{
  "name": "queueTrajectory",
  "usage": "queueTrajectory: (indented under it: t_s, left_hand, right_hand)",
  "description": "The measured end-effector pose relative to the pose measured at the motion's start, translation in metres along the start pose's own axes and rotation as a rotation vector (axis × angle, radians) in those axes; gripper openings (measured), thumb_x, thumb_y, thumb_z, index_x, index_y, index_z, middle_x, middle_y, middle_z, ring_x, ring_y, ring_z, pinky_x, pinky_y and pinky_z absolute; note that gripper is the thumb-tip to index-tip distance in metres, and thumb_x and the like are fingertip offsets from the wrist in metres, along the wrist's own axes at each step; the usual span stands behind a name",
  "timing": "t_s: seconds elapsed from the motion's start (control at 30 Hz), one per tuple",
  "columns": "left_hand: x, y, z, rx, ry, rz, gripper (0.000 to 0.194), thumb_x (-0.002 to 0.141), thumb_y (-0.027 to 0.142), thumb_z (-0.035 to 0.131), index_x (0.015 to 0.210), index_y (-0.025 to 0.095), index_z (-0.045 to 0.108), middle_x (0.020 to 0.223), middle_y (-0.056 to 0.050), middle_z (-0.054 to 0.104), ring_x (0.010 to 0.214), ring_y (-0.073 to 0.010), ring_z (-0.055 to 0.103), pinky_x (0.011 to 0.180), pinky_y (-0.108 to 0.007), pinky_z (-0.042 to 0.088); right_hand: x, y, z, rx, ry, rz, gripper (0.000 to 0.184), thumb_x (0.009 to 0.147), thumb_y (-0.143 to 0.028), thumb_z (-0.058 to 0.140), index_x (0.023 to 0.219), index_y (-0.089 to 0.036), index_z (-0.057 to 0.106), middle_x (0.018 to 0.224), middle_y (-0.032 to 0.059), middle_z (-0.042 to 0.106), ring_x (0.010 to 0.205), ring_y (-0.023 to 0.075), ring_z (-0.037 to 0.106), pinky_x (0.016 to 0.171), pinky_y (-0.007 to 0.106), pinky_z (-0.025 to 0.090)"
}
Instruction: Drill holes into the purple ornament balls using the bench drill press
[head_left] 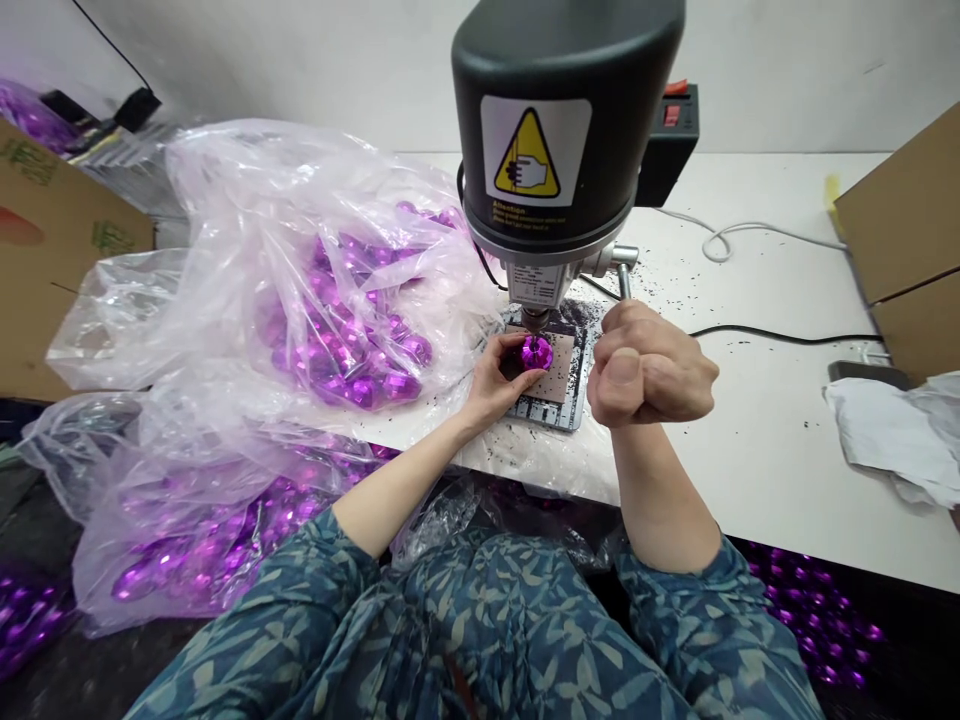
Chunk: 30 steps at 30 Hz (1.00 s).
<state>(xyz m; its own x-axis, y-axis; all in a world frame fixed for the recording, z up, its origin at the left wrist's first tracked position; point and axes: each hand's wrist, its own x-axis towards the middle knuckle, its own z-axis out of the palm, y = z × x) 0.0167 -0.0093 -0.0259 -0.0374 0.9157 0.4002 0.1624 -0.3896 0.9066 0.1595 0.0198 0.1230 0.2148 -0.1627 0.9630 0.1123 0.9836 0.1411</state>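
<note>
Purple ball sits on a square board beneath the chuck of a drill. From where I stand: left hand has it pinched, thumb on the near side, fingers at its far left. Right hand is curled in a fist round the lever. Ball looks light, probably hollow plastic; shell likely stiff, shiny facets slippery, easily scratched, perhaps apt to crack. Best hold, I'd judge: low about the widest part, fingers clear of the top.
</note>
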Motion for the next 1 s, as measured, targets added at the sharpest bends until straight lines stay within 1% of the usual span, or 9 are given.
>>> queueTrajectory:
  t_s: [0.13,0.23,0.4,0.47,0.6,0.73,0.83,0.9,1.0]
  left_hand:
    - [0.003,-0.003,0.002,-0.018,0.000,0.020,0.057,0.085,0.050,0.089,0.126,0.022,0.061,0.129,-0.013,0.072,0.122,-0.0287,0.072,0.107,-0.048,0.060]
    - [0.003,0.002,0.001,0.027,0.022,0.074,0.054,0.086,0.052,0.087,0.123,0.023,0.060,0.125,-0.011,0.072,0.117,-0.0262,0.073,0.102,-0.044,0.062]
    - [-0.034,0.033,-0.011,0.229,0.017,0.353,0.044,0.094,0.042,0.079,0.127,0.023,0.058,0.118,-0.008,0.069,0.108,-0.0218,0.072,0.087,-0.037,0.063]
    - [-0.066,0.045,-0.017,0.251,-0.184,0.565,0.042,0.096,0.042,0.074,0.129,0.023,0.057,0.116,-0.009,0.070,0.105,-0.0217,0.073,0.082,-0.035,0.063]
    - [-0.122,0.050,-0.022,0.478,-0.784,0.874,0.022,0.102,0.036,0.063,0.119,0.024,0.067,0.120,-0.013,0.075,0.104,-0.0230,0.073,0.088,-0.036,0.062]
    - [-0.145,0.036,-0.025,0.779,-1.086,0.777,0.035,0.098,0.016,0.060,0.131,0.020,0.070,0.125,-0.016,0.076,0.105,-0.0258,0.073,0.083,-0.036,0.060]
    - [-0.146,0.025,-0.030,0.631,-1.024,0.685,0.031,0.099,0.022,0.060,0.128,0.026,0.072,0.120,-0.011,0.078,0.098,-0.0239,0.074,0.077,-0.035,0.060]
    - [-0.131,0.020,-0.039,0.410,-0.864,0.660,0.022,0.101,0.027,0.058,0.115,0.032,0.074,0.109,-0.006,0.079,0.087,-0.0212,0.073,0.073,-0.036,0.062]
    - [-0.065,0.016,-0.062,0.374,-0.506,0.425,0.029,0.100,0.020,0.047,0.103,0.031,0.074,0.084,-0.004,0.071,0.073,-0.0210,0.067,0.070,-0.042,0.063]
  right_hand:
    - [0.014,-0.005,0.007,-0.067,0.056,0.061,0.049,0.100,-0.014,0.055,0.062,-0.022,0.024,0.049,-0.0085,0.027,0.037,0.0042,0.029,0.038,0.026,0.024]
    - [0.044,-0.007,0.017,-0.205,0.073,0.303,0.048,0.102,-0.017,0.056,0.060,-0.022,0.033,0.050,-0.0072,0.031,0.041,0.0048,0.029,0.043,0.030,0.021]
    - [0.078,-0.003,0.028,-0.291,0.040,0.617,0.058,0.098,-0.062,0.052,0.060,-0.026,0.025,0.050,-0.0059,0.031,0.045,0.0071,0.031,0.052,0.033,0.027]
    - [0.079,-0.003,0.029,-0.236,0.079,0.622,0.057,0.097,-0.062,0.054,0.061,-0.026,0.029,0.052,-0.0060,0.032,0.046,0.0069,0.034,0.056,0.033,0.025]
    - [0.077,-0.006,0.030,-0.128,0.130,0.630,0.051,0.096,-0.056,0.061,0.062,-0.024,0.039,0.054,-0.0066,0.032,0.046,0.0059,0.037,0.058,0.033,0.023]
    - [0.077,-0.006,0.032,-0.069,0.203,0.653,0.053,0.093,-0.051,0.068,0.059,-0.023,0.038,0.053,-0.0069,0.030,0.045,0.0053,0.036,0.055,0.032,0.023]
    - [0.074,-0.001,0.030,-0.037,0.184,0.578,0.052,0.091,-0.048,0.068,0.059,-0.021,0.037,0.051,-0.0067,0.031,0.044,0.0046,0.035,0.051,0.031,0.024]
    - [0.070,0.004,0.028,-0.030,0.179,0.531,0.051,0.093,-0.044,0.066,0.059,-0.020,0.037,0.051,-0.0064,0.031,0.042,0.0042,0.035,0.048,0.030,0.025]
    - [0.066,0.006,0.026,-0.047,0.183,0.523,0.050,0.095,-0.042,0.064,0.059,-0.019,0.038,0.051,-0.0063,0.031,0.042,0.0038,0.036,0.048,0.028,0.026]
